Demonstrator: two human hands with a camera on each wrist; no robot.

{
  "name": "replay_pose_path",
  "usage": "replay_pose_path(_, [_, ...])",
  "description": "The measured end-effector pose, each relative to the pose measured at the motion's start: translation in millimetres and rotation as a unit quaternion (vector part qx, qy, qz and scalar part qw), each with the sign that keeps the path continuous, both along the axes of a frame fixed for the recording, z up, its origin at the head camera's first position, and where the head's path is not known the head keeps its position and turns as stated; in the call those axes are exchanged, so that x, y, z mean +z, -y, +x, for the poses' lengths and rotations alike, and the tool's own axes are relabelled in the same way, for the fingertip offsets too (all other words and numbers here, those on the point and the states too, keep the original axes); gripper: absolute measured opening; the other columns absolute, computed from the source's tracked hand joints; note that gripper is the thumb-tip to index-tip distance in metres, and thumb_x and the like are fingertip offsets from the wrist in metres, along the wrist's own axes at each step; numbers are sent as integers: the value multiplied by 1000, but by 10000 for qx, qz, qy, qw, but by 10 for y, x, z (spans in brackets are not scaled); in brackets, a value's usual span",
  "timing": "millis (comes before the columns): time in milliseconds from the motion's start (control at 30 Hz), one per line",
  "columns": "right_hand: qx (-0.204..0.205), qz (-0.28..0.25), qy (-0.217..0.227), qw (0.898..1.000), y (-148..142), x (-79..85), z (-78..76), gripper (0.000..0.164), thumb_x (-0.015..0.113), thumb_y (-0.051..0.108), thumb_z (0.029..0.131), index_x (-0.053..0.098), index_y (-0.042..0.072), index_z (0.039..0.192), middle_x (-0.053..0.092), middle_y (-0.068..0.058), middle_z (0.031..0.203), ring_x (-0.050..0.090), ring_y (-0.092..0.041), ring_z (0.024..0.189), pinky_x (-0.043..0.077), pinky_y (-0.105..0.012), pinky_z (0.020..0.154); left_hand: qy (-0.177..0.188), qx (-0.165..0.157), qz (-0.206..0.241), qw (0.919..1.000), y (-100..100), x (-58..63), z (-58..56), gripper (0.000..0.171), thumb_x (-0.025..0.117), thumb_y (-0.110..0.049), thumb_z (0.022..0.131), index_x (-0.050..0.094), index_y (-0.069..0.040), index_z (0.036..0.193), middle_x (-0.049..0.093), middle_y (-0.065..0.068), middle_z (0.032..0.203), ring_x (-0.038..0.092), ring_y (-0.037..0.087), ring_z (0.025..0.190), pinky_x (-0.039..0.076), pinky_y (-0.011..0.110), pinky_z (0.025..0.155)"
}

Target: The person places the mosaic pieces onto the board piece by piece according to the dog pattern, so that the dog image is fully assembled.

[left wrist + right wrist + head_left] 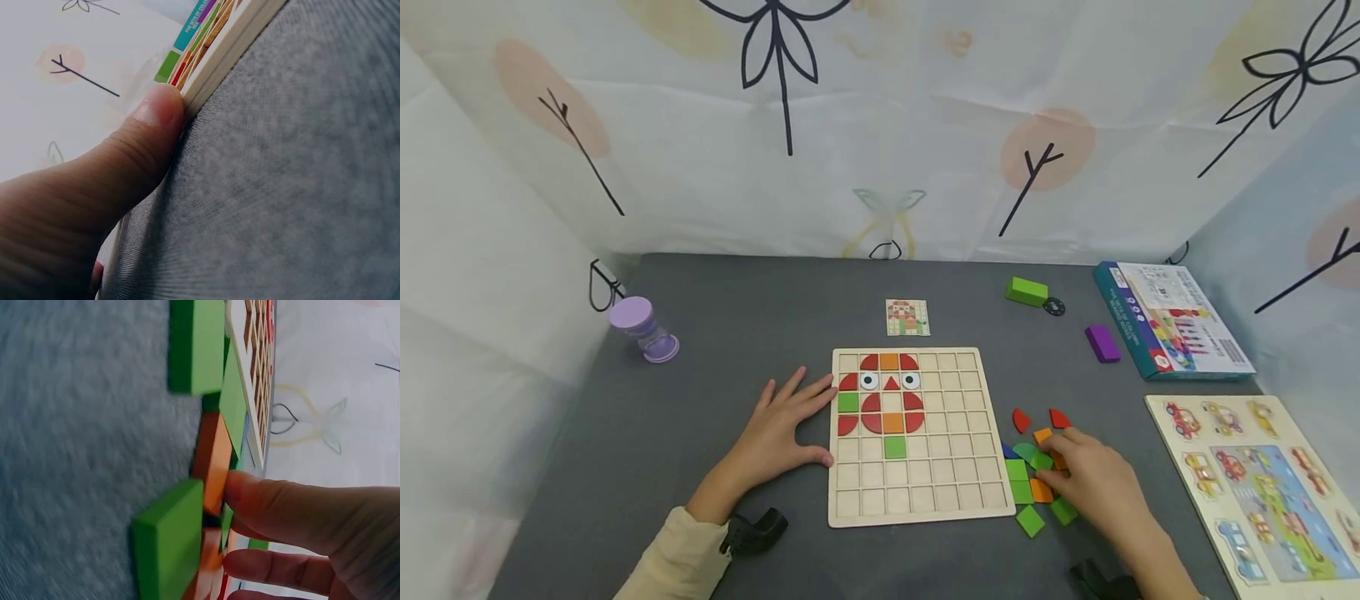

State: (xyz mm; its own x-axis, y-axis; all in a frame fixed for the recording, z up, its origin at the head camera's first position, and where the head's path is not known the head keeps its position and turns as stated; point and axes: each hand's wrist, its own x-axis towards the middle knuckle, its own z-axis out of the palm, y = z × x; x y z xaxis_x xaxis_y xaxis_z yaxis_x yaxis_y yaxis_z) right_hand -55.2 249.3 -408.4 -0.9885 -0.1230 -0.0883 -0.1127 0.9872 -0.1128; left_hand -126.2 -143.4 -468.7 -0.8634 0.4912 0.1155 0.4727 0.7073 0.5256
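Note:
My left hand (781,429) lies at the left edge of a wooden grid board (951,483), fingers spread. In the left wrist view its thumb (147,134) presses against the board's side. Red, orange and green pieces and two round eye pieces (868,381) form a figure in the grid. My right hand (1097,475) reaches into a loose pile of pieces right of the board. In the right wrist view, its thumb tip is right at an orange block (212,465), with the forefinger apart below. A green block (169,544) lies nearest that camera.
A small pattern card (907,317) lies behind the board. At the back right are a green block (1027,291), a black disc (1055,307), a purple block (1102,343) and a box (1187,325). A picture puzzle (1195,433) lies right, a purple sand timer (643,329) left.

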Motion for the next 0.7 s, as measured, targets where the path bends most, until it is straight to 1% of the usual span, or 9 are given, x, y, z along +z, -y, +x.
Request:
replay_pose_path(133, [23,79,99,9999,35,5,-1,28,78,28,65,66,17,87,57,3,84,49,-12,66,47,-35,58,-23,-22,8,10000,2,-11,-4,96,68,-61,55,36,-23,138,28,-6,144,10,27,136,0,57,103])
replay_pose_path(300, [-90,151,192,9997,45,2,3,27,78,28,65,65,16,85,56,2,83,46,-11,63,43,-31,54,-59,-39,19,10000,5,-24,-10,96,68,-62,55,35,-23,138,28,-7,144,10,27,136,1,58,102])
replay_pose_path(433, [-37,68,39,10000,124,53,-9,26,76,27,67,64,15,86,56,4,79,43,-11,62,40,-29,53,-57,-65,46,10000,6,-29,-9,96,67,-62,56,35,-24,138,28,-6,144,10,27,136,0,58,102])
replay_pose_path(500, [163,-85,-239,9995,228,79,-23,26,76,26,67,64,15,88,58,4,79,46,-10,63,41,-28,53,-53,-64,56,9999,9,-32,-8,96,67,-62,56,35,-23,138,28,-6,144,9,27,136,0,58,102])
replay_pose_path(567, [527,-278,-563,9966,382,89,-50,26,76,26,67,64,16,88,59,6,80,50,-8,65,43,-27,55,-64,-59,79,9999,11,-34,-6,96,67,-62,56,36,-23,138,28,-6,144,10,27,136,0,58,102])
replay_pose_path(633, [993,-443,-860,9903,568,78,-83,25,75,25,67,65,17,88,60,8,83,52,-6,68,44,-25,57,-97,-46,100,9999,11,-36,-3,96,67,-62,56,36,-23,137,29,-6,144,10,27,136,1,58,102])
replay_pose_path(700, [1510,-542,-1065,9813,759,50,-118,24,74,24,67,66,18,88,59,10,83,52,-4,71,45,-23,60,-138,-44,147,9998,8,-32,2,96,68,-61,55,37,-22,137,30,-5,143,12,29,135,1,58,102])
